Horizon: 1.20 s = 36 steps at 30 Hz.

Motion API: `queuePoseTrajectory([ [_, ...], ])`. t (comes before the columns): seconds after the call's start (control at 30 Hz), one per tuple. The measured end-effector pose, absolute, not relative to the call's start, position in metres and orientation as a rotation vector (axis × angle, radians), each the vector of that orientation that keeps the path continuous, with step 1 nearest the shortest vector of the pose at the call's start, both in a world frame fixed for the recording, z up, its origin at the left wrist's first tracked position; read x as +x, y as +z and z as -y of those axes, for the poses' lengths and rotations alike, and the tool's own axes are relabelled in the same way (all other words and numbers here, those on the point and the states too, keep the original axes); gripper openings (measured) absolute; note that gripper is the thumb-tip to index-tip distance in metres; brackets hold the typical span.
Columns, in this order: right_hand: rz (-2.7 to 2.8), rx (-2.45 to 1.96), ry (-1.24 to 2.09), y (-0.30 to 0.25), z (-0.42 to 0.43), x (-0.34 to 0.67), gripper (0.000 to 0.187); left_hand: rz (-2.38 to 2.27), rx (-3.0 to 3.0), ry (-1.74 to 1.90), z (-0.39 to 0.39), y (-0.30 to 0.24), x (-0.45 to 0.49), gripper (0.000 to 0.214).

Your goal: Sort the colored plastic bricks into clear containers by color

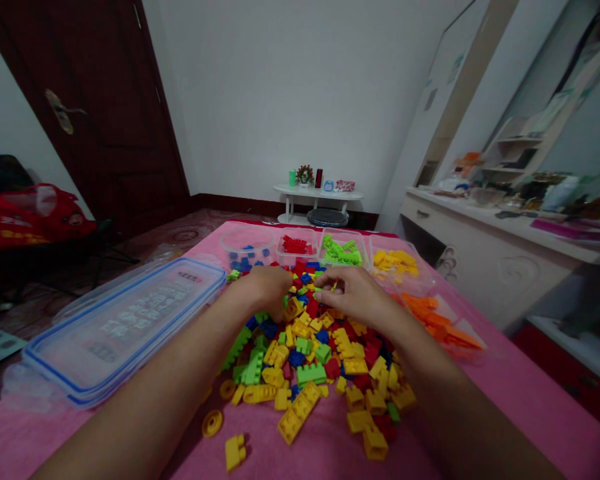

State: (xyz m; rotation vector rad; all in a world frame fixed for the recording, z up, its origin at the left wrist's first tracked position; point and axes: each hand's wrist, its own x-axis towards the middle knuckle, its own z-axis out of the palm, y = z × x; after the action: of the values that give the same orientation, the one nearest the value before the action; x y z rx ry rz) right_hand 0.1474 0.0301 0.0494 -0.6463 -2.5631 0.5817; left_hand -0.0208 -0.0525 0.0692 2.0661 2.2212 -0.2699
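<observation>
A heap of plastic building bricks (325, 337) in yellow, red, blue and lime green lies on the pink cloth. My left hand (271, 288) reaches into the far left part of the heap, fingers curled down and hidden behind the back of the hand. Facing it from the right, my right hand (353, 290) has its thumb and fingertips drawn together around a small brick that looks green, mostly covered by the fingers. Closer to me are a long yellow brick (299, 412), a yellow wheel (213, 423) and a loose yellow brick (235, 453).
Behind the heap stand clear tubs with blue bricks (250, 256), red bricks (296, 245), lime green bricks (342, 251) and yellow bricks (395, 262). Orange pieces (437, 320) lie at the right. Blue-rimmed clear lids (130, 327) are stacked at the left.
</observation>
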Motion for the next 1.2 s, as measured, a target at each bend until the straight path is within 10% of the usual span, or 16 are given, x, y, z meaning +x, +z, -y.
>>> queuePoseTrajectory([
  [0.43,1.931,-0.635,0.784,0.063,-0.024,0.144,0.028,-1.471,1.174,1.187,0.037,0.071,-0.024,0.02],
  [0.73,1.881,-0.537,0.965,0.069,-0.024,0.145,0.022,-0.7,0.469,1.156,0.023,0.052,-0.01,0.032],
  [1.2,1.417,-0.567,0.779,0.104,-0.061,0.203,0.02,-1.082,0.45,1.52,-0.088,0.085,0.001,0.033],
])
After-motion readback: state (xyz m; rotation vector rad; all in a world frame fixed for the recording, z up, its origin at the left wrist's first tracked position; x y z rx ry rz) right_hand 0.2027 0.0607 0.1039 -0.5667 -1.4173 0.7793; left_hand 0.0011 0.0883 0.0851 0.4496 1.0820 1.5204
